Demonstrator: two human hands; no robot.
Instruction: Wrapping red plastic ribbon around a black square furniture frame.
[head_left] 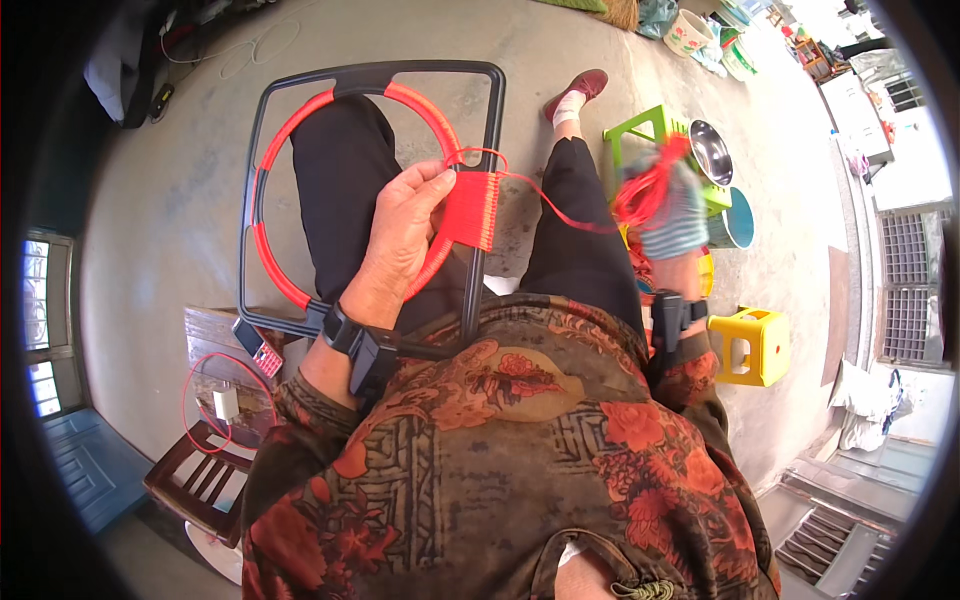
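Observation:
Across my lap stands a black tubular frame (494,110), rectangular with rounded corners and a ring inside it. Red cord covers much of the ring, and a dense red cord wrapping (472,211) joins the ring to the frame's right bar. My bare left hand (400,222) is closed at the ring beside this wrapping, its thumb pressed near the cord; its other fingertips are partly hidden. A loose strand runs from there to a bundle of red cord (645,195) at my right hand (672,215). That hand wears a striped grey-blue glove, is motion-blurred, and grips the bundle.
A green stool (640,126) with a metal bowl (710,153) stands beyond my right hand, near a blue-green bucket (739,218). A yellow stool (757,346) is at the right. At lower left are a wooden chair (195,490) and a red phone-like device (266,360).

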